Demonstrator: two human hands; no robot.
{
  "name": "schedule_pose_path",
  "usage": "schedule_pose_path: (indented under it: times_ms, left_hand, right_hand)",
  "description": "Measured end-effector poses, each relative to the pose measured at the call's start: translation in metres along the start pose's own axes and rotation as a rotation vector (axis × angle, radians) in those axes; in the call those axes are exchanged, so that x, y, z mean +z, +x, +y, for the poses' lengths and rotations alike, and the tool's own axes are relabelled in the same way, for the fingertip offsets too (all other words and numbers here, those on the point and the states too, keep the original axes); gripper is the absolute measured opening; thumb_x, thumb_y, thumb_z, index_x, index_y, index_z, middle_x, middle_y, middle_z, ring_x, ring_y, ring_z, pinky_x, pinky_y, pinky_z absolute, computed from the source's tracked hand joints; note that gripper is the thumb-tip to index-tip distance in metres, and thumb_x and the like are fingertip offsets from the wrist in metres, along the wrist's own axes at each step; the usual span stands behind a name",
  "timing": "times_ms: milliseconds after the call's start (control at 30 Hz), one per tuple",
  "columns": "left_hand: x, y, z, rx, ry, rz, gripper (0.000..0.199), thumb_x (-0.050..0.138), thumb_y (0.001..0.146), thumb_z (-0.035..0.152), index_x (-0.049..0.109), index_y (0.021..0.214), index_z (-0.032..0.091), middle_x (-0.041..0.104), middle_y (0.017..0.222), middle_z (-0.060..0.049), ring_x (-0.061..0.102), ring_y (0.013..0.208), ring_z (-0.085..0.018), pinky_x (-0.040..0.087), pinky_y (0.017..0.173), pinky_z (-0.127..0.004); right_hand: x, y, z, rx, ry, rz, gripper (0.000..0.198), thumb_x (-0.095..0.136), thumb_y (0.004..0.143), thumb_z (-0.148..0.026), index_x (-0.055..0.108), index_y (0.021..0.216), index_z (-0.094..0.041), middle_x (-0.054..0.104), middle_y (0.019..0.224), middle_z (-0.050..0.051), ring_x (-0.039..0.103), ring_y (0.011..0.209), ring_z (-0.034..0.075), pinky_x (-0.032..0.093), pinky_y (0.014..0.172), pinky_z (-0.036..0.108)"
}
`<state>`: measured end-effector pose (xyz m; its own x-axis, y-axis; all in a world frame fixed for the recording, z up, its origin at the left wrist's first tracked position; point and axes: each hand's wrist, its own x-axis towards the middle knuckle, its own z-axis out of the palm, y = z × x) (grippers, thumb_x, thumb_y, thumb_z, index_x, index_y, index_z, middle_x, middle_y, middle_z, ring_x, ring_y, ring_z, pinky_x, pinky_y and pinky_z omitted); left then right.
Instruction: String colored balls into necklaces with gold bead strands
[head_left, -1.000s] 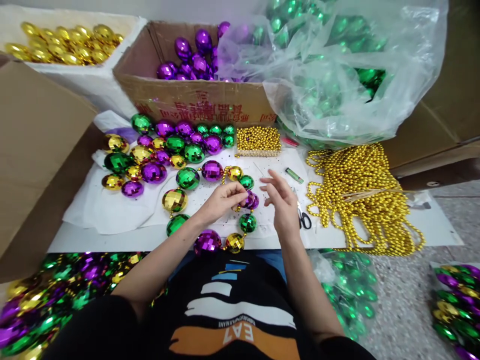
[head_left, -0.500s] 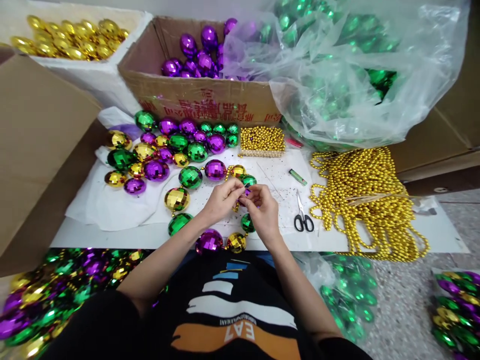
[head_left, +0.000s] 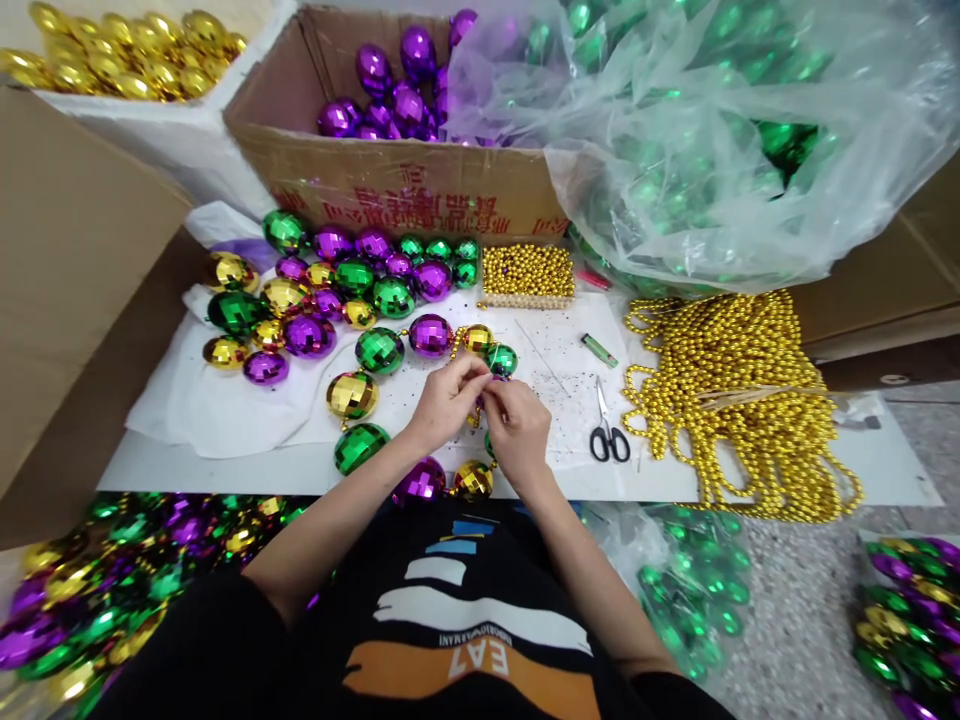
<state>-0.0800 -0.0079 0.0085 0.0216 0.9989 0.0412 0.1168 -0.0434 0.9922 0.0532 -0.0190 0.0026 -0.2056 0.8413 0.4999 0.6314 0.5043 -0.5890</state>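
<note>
My left hand [head_left: 448, 402] and my right hand [head_left: 516, 428] meet over the white table, fingertips pinched close together. Between them is part of a bead necklace; a bit of purple shows at the fingertips, but the exact spot they grip is hidden. The necklace lies in a loop around my hands, with a large purple bead [head_left: 430, 335], a green bead [head_left: 379, 351], a gold bead [head_left: 352, 396] and another purple bead [head_left: 420, 482] near the front edge. A short strand of small gold beads [head_left: 457, 343] hangs by the loop's far side.
Black-handled scissors [head_left: 609, 444] and a green lighter [head_left: 599, 350] lie right of my hands. Gold bead strands [head_left: 735, 400] are heaped at the right. Behind stand a small box of gold beads [head_left: 527, 275], a cardboard box [head_left: 390, 190] of purple beads and a plastic bag [head_left: 675, 220] of green ones.
My right hand has turned inward and its fingers have closed in against the left fingertips. The view has shifted slightly; the rest of the necklace lies much as before.
</note>
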Motion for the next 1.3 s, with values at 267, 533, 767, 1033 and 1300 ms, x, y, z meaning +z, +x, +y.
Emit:
schedule_pose_path:
  times_ms: [267, 533, 767, 1033, 1300]
  left_hand:
    - [-0.001, 0.001, -0.007, -0.093, -0.116, 0.006, 0.013, 0.062, 0.086, 0.03, 0.057, 0.087, 0.018, 0.061, 0.079, 0.002, 0.051, 0.044, -0.005, 0.045, 0.044, -0.019]
    - [0.001, 0.002, -0.003, -0.152, -0.109, 0.016, 0.011, 0.061, 0.085, 0.029, 0.057, 0.086, 0.018, 0.055, 0.062, 0.006, 0.047, 0.039, -0.005, 0.042, 0.04, -0.018]
    - [0.002, -0.002, 0.0, -0.111, -0.054, 0.011, 0.01, 0.057, 0.087, 0.024, 0.057, 0.096, 0.019, 0.062, 0.078, 0.002, 0.05, 0.047, -0.006, 0.042, 0.045, -0.019]
    - [-0.017, -0.011, 0.028, 0.139, 0.277, -0.161, 0.053, 0.048, 0.081, 0.001, 0.055, 0.127, 0.025, 0.049, 0.14, -0.007, 0.058, 0.081, -0.009, 0.051, 0.09, -0.032]
    - [-0.022, -0.01, 0.014, 0.019, 0.108, -0.134, 0.036, 0.059, 0.082, 0.011, 0.056, 0.117, 0.02, 0.06, 0.12, -0.007, 0.063, 0.077, -0.009, 0.053, 0.079, -0.027]
  right_hand:
    - [-0.002, 0.0, 0.011, 0.025, 0.084, -0.166, 0.025, 0.046, 0.097, -0.021, 0.071, 0.091, -0.019, 0.069, 0.078, 0.005, 0.061, 0.074, 0.016, 0.044, 0.069, 0.027]
    - [0.0, -0.01, 0.004, 0.294, 0.218, -0.166, 0.017, 0.056, 0.092, -0.032, 0.068, 0.097, -0.021, 0.056, 0.057, -0.004, 0.048, 0.051, 0.012, 0.038, 0.056, 0.025]
    - [0.01, -0.016, 0.003, 0.024, -0.038, -0.034, 0.025, 0.047, 0.097, -0.02, 0.072, 0.097, -0.02, 0.075, 0.081, 0.004, 0.065, 0.072, 0.015, 0.042, 0.067, 0.026]
    - [0.0, -0.01, 0.005, 0.383, 0.337, -0.082, 0.017, 0.056, 0.089, -0.027, 0.072, 0.088, -0.021, 0.063, 0.064, -0.001, 0.052, 0.057, 0.012, 0.038, 0.057, 0.025]
    - [-0.009, 0.002, 0.007, 0.918, 1.025, -0.241, 0.026, 0.076, 0.068, -0.04, 0.064, 0.073, -0.018, 0.048, 0.054, -0.006, 0.024, 0.043, 0.005, 0.015, 0.042, 0.022]
